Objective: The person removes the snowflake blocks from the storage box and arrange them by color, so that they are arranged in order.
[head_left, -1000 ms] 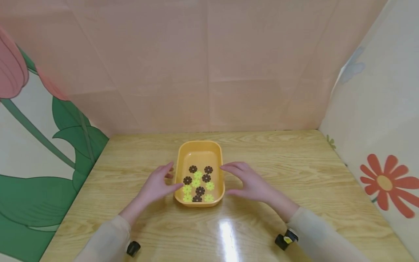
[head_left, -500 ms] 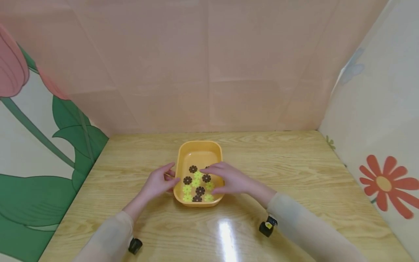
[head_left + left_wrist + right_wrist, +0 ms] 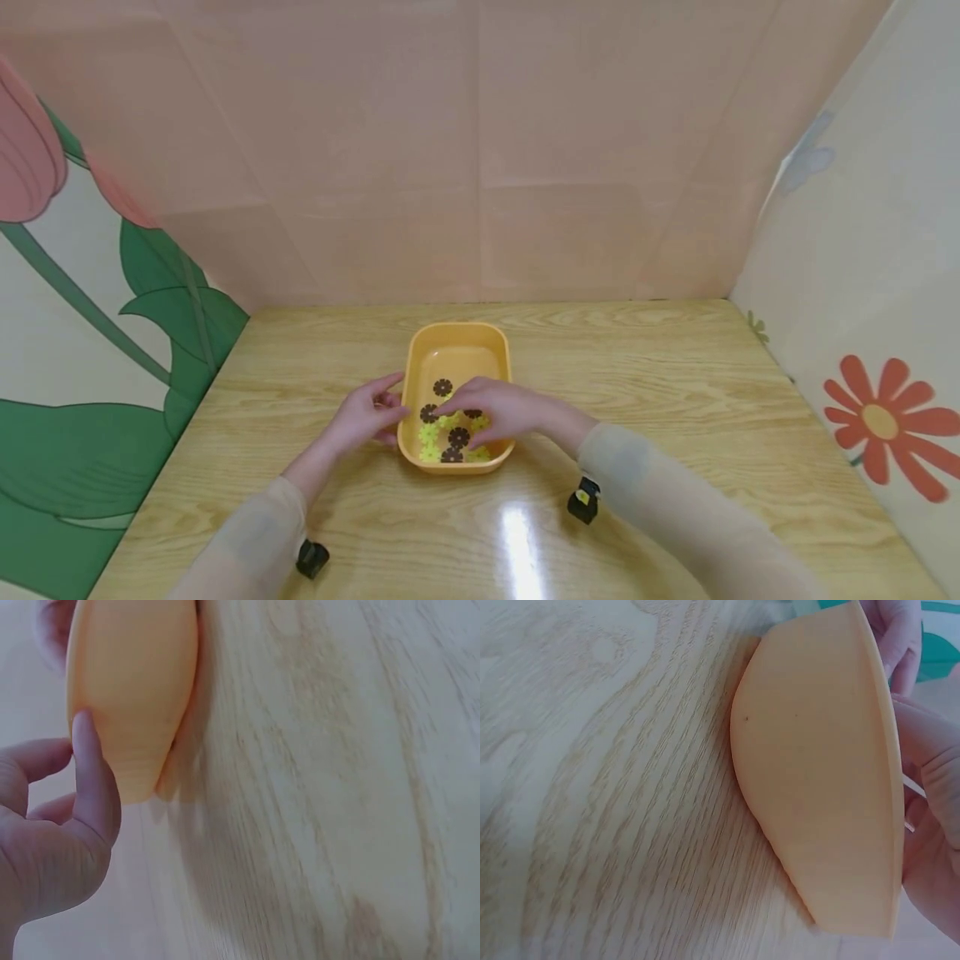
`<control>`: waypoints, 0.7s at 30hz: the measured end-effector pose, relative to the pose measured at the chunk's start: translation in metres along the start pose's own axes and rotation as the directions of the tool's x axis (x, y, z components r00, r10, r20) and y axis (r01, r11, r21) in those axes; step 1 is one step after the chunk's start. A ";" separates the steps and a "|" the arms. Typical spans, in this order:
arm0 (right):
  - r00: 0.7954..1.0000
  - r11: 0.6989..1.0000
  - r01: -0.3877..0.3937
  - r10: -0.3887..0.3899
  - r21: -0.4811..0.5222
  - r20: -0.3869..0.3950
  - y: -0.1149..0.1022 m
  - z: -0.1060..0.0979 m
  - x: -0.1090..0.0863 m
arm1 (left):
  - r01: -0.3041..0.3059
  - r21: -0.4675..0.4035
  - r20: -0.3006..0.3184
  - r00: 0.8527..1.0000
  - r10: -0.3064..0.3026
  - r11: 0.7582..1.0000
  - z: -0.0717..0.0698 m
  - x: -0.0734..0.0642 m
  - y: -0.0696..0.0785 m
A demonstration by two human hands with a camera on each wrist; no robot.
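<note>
"Fingers [image 3: 386, 383] of the left hand [image 3: 365, 417] sit loosely bent at the left side of the orange tray [image 3: 461, 364], relaxed rather than clenched."

"Does the left wrist view add anything?"

"The tray's outer wall: the thumb lies in front of it just below the rim, the index fingertip close to the edge. From above you get only the thumb tip at the rim. How hard they press, I can't tell."

"And the right hand [image 3: 498, 410]?"

"Over the right rim and into the tray, thumb and index finger spread apart — holding nothing that I can see. The right wrist view hides those fingertips behind the rim, yet it shows the tray's right wall, with a dark speck [image 3: 745, 718] on it."

"What's inside?"

"Only the head view tells: brown flower pieces [image 3: 459, 437] and yellow flower pieces [image 3: 428, 434] in the nearer half, some partly covered by the right hand."

"The tray itself?"

"On the wood-grain tabletop [image 3: 645, 350], near the middle. Pale sleeves [image 3: 667, 483] lie nearer, a pink sheet [image 3: 480, 167] behind."
</note>
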State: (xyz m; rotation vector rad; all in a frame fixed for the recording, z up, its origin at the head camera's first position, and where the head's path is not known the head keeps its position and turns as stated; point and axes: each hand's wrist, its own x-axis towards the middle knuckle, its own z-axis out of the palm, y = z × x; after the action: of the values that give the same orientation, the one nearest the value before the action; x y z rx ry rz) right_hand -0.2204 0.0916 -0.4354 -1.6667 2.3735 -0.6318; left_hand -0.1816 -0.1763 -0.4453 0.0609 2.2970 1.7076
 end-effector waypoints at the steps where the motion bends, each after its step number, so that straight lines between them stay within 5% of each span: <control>1: 1.000 1.000 0.005 -0.005 0.001 0.012 0.000 0.001 0.002 | 0.013 -0.015 0.006 1.000 -0.013 1.000 0.000 0.000 0.000; 10: 0.989 0.998 -0.035 0.040 -0.044 0.140 0.000 0.007 0.016 | 0.068 -0.079 0.020 0.998 -0.066 0.995 -0.003 0.002 0.000; 21: 0.978 0.991 -0.046 0.070 -0.124 0.196 0.004 0.014 0.027 | 0.086 -0.083 0.019 0.996 -0.085 0.993 -0.002 0.002 -0.002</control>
State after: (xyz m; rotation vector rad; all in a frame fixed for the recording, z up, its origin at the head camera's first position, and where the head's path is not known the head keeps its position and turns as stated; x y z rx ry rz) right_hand -0.2284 0.0646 -0.4467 -1.6144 2.3454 -0.3020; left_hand -0.1841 -0.1781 -0.4474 -0.0403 2.1815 1.7508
